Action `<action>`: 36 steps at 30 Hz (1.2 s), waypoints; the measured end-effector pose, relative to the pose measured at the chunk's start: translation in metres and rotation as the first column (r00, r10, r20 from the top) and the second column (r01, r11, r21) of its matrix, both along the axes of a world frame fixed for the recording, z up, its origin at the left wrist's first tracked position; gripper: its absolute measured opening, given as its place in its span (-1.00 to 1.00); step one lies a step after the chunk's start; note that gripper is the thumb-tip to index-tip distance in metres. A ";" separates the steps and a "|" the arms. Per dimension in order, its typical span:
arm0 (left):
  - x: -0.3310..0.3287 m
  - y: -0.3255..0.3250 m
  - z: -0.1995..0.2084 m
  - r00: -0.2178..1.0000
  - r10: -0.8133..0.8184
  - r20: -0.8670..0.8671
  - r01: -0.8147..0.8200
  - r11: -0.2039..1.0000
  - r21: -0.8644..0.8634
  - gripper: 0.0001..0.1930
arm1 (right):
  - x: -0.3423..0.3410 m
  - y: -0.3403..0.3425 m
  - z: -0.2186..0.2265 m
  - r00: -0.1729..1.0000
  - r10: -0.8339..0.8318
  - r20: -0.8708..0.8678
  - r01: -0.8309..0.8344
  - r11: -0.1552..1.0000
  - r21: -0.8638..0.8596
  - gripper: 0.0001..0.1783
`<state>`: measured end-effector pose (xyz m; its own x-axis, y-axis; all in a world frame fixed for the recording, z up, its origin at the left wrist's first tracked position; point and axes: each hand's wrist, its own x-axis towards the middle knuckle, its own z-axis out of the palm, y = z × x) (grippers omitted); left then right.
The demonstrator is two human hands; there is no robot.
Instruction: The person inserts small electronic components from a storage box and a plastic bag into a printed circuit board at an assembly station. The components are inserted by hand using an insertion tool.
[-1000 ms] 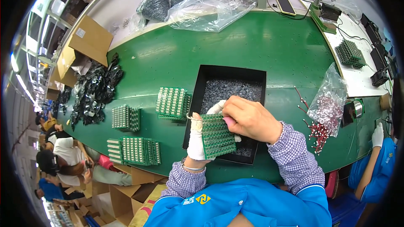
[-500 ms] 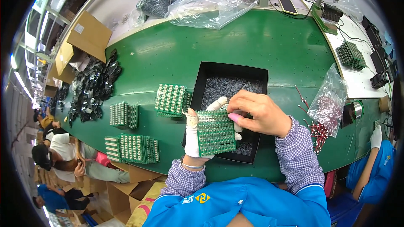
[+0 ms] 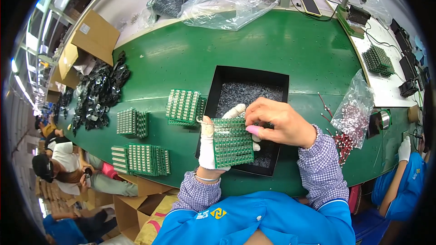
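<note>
A green circuit board panel [image 3: 233,144] with rows of small parts lies tilted in my left hand [image 3: 207,152], which wears a white glove and grips it by its left side and from beneath. My bare right hand [image 3: 282,123] has a pink cover on its thumb. Its fingers are pinched together at the panel's upper right edge; whatever is between them is too small or hidden to make out. Beneath both hands stands a black box [image 3: 284,81] holding a heap of tiny clear-grey pieces [image 3: 247,94].
Stacks of board panels [image 3: 182,105], [image 3: 131,123], [image 3: 147,159] stand left of the box. Beyond them lies a pile of shiny black pieces [image 3: 97,93]. To the right are a plastic bag [image 3: 354,115] and red wires [image 3: 345,147]. A green press [image 3: 347,16] stands far right; a co-worker's gloved hand [image 3: 404,149] shows.
My hands and the panel stay nearly in place, with only a slight shift of my right fingers. At the lower left, people in the background have moved.
</note>
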<state>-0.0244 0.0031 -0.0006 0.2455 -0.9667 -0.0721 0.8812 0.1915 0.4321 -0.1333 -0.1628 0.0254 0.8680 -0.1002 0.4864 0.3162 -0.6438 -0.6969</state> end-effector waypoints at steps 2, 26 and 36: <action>0.000 0.000 -0.001 1.000 0.006 0.005 -0.006 1.000 0.012 -0.14 | 0.000 0.002 0.001 1.000 -0.004 0.028 0.005 0.998 -0.060 -0.89; -0.011 -0.006 0.012 0.980 0.199 0.012 -0.196 0.953 0.233 -0.13 | 0.002 0.015 0.003 0.989 -0.132 -0.059 0.113 0.959 -0.261 -0.83; -0.003 -0.002 -0.001 1.000 0.006 -0.014 -0.006 1.000 0.015 -0.17 | -0.004 0.003 0.008 0.999 -0.030 -0.046 0.027 0.998 -0.055 -0.85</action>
